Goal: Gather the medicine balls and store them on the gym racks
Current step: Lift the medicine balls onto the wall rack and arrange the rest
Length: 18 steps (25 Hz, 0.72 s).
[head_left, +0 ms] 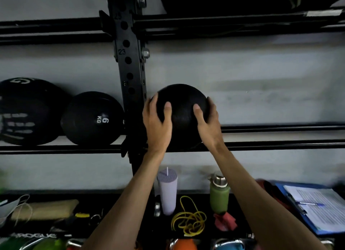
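— Grey wall, black rack rails (280, 146). Where's the medicine ball (182, 100)?
— Just right of the upright (128, 62), at those rails; a 6 kg ball (93, 119) sits at its nine o'clock.
— Hands?
— Left hand (157, 126) and right hand (210, 124) spread, cupping its sides at nine and three. Looks dense, rubbery, grippy; I'd hold it low, both sides.

Two hands hold a black ball (182, 107) in the middle of the frame, the left hand (157, 121) and right hand (209, 121) on its sides. It sits on the rack rails (280, 144). At left rests a 6 kg ball (92, 119). Below stand a purple cup (168, 190) and green bottle (219, 195).
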Each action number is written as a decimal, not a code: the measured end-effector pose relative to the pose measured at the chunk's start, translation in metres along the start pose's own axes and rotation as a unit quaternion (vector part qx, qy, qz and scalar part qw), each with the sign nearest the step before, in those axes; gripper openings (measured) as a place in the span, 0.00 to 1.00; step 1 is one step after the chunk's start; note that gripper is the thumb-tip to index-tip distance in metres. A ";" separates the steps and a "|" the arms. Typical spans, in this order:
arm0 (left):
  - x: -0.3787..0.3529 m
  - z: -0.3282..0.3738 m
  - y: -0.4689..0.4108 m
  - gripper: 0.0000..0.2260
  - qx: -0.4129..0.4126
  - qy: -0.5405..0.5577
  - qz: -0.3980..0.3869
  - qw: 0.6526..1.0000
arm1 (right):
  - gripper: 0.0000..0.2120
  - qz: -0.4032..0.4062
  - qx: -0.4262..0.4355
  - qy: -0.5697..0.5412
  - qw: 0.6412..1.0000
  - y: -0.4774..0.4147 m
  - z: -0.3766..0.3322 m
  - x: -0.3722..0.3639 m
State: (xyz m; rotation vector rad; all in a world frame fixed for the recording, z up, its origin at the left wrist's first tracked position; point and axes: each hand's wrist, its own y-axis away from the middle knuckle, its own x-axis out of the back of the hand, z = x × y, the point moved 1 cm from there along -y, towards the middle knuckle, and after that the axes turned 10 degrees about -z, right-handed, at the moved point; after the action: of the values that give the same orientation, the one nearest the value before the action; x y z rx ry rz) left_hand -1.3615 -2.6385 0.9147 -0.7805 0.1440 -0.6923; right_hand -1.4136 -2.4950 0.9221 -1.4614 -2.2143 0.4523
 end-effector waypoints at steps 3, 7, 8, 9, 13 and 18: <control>-0.002 -0.011 -0.022 0.23 -0.085 -0.096 -0.074 0.989 | 0.32 0.009 0.040 0.047 0.998 -0.017 0.020 -0.013; -0.015 -0.027 -0.040 0.24 -0.151 -0.210 -0.129 0.957 | 0.32 0.020 0.002 0.069 0.997 -0.040 0.046 -0.009; -0.019 -0.029 -0.046 0.25 -0.141 -0.223 -0.138 0.955 | 0.33 0.008 -0.015 0.080 0.997 -0.045 0.052 -0.006; -0.023 -0.031 -0.053 0.27 -0.128 -0.230 -0.145 0.954 | 0.33 -0.004 -0.033 0.088 0.996 -0.049 0.056 -0.003; -0.037 -0.039 -0.068 0.28 -0.109 -0.280 -0.153 0.941 | 0.33 -0.022 -0.072 0.094 0.993 -0.060 0.063 0.001; -0.040 -0.022 -0.054 0.24 -0.026 -0.320 -0.167 0.932 | 0.31 -0.025 -0.081 0.100 0.991 -0.047 0.052 0.005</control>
State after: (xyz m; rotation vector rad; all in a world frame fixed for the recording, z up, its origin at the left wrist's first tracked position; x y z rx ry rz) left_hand -1.4283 -2.6542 0.9315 -1.0589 -0.5794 -0.7194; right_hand -1.4795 -2.5102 0.9028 -1.4585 -2.1606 0.1055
